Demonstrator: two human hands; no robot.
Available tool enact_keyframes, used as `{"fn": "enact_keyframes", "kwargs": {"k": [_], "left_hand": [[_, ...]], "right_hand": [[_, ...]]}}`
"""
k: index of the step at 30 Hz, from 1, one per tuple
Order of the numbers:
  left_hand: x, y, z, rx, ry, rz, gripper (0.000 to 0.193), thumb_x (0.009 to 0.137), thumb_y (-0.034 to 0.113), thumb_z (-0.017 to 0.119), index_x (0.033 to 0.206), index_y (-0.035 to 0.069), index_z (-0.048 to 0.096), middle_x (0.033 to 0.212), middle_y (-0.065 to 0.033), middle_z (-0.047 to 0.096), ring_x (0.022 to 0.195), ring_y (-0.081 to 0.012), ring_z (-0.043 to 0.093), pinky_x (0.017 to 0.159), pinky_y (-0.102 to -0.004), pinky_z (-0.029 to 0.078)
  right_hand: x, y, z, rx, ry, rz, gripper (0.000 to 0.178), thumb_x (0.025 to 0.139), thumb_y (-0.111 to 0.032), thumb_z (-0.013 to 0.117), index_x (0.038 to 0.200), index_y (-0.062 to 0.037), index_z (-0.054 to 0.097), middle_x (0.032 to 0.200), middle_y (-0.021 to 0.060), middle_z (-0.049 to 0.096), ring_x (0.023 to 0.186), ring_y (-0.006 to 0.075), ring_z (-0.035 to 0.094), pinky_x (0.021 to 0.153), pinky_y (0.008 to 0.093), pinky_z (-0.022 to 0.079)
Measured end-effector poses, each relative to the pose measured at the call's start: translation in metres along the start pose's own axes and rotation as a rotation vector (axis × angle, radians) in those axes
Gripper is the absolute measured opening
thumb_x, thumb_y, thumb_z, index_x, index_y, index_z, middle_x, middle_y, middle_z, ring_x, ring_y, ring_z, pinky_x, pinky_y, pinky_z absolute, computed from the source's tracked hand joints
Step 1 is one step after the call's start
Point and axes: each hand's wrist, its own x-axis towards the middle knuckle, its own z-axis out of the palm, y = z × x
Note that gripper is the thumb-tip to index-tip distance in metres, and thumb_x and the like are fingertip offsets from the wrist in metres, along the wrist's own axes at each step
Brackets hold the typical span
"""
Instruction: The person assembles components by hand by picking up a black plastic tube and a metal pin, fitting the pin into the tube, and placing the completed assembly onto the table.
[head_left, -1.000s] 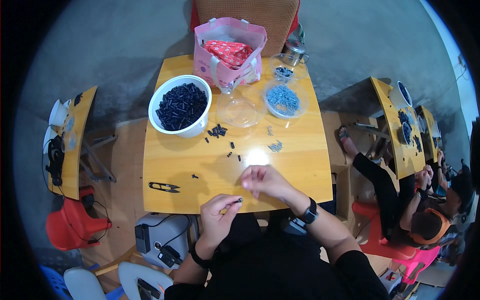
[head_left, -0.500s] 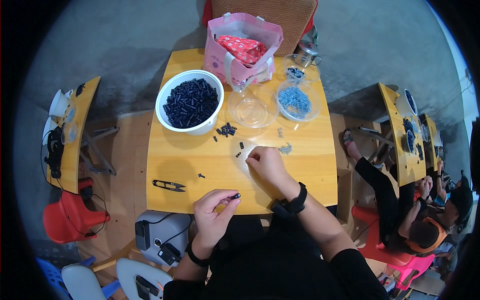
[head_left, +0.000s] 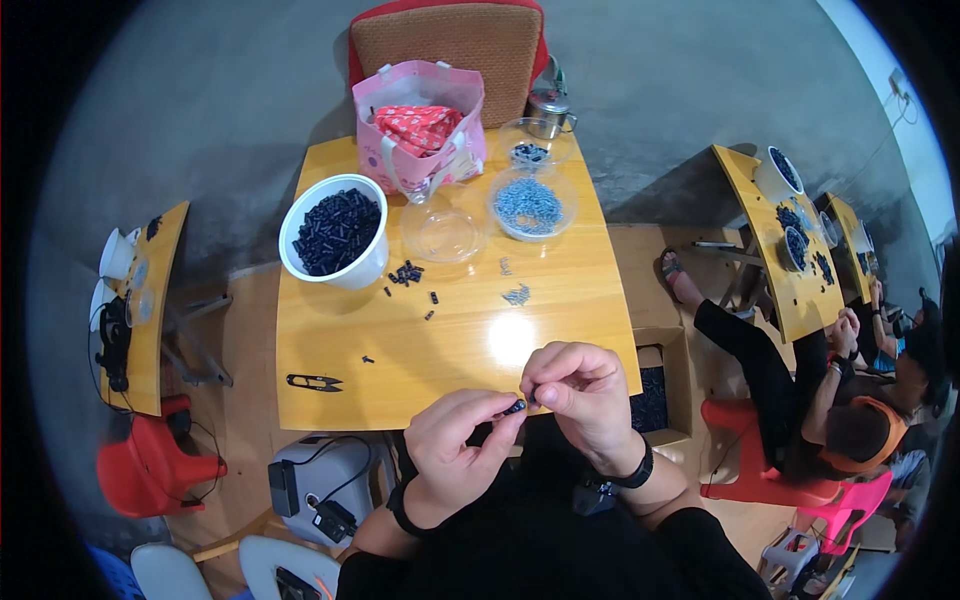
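Observation:
My left hand point(head_left: 462, 455) and my right hand point(head_left: 580, 398) meet at the near edge of the wooden table point(head_left: 450, 340). Between their fingertips sits a small black plastic piece point(head_left: 515, 407); the left fingers pinch it, and the right fingertips close on its other end, where something tiny may be held but is too small to tell. Farther off stand a white bucket of black pieces point(head_left: 335, 232), a clear bowl of small metal parts point(head_left: 531, 202) and an empty clear bowl point(head_left: 442, 233). Loose black pieces point(head_left: 407, 274) and some metal parts point(head_left: 517, 294) lie mid-table.
A pink bag point(head_left: 420, 135) and a padded chair point(head_left: 445, 40) are at the far end, snips point(head_left: 314, 382) near the left edge. A box of black pieces point(head_left: 652, 400) sits right of the table. A seated person point(head_left: 820, 400) works at another table point(head_left: 775, 240).
My right hand has come back from the middle of the table to the near edge and joined my left hand at the black piece. The view has shifted.

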Motion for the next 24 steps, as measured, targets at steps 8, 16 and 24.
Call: {"fn": "enact_keyframes", "kwargs": {"k": [8,16,24], "left_hand": [[-0.002,0.022,0.027,0.079,0.012,0.136,0.016,0.068,-0.003,0.069,0.083,-0.002,0.063,0.070,-0.0118,0.064,0.058,-0.0203,0.062,0.052,-0.0263,0.048],[-0.004,0.036,0.043,0.207,-0.004,0.278,0.017,0.067,-0.003,0.070,0.082,-0.002,0.063,0.068,-0.0125,0.062,0.057,-0.0233,0.061,0.051,-0.0276,0.048],[-0.008,0.042,0.052,0.288,-0.002,0.347,0.017,0.068,-0.003,0.067,0.084,-0.002,0.061,0.071,-0.0138,0.062,0.059,-0.0279,0.061,0.055,-0.0309,0.049]], "right_hand": [[-0.022,-0.013,-0.015,0.024,-0.021,-0.096,0.007,0.078,0.005,0.062,0.082,0.0014,0.059,0.086,0.0096,0.061,0.078,0.0143,0.059,0.070,0.0254,0.048],[-0.038,-0.025,-0.019,-0.293,0.062,-0.422,0.013,0.072,0.004,0.068,0.080,-0.0010,0.060,0.077,0.0113,0.061,0.072,0.0190,0.059,0.063,0.0272,0.047],[-0.046,-0.034,-0.021,-0.557,0.075,-0.599,0.010,0.071,0.005,0.068,0.078,0.0044,0.060,0.077,0.0130,0.063,0.066,0.0183,0.059,0.060,0.0259,0.046]]}}
